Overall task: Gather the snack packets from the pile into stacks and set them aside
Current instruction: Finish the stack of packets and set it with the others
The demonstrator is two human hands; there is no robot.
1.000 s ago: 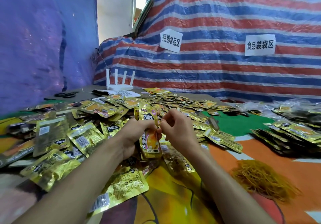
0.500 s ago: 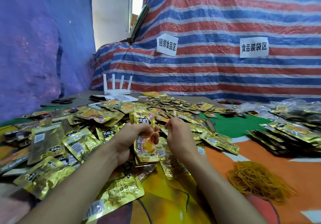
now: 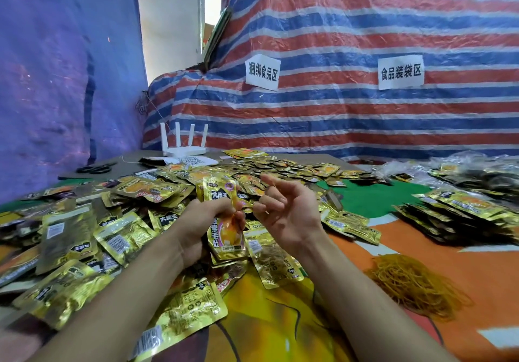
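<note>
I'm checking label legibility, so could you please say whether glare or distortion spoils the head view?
Head view: foil glare washes out print on the loose packets; the held stack in the left hand reads clearly; wide-angle distortion bends the edges.

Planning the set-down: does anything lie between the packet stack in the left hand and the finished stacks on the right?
Yes: the right hand hangs beside the held stack, and loose packets lie on the mat beyond it, before the finished stacks.

Two hands (image 3: 207,221), two signs (image 3: 262,74), one router (image 3: 184,149), perhaps a hundred packets (image 3: 123,238).
</note>
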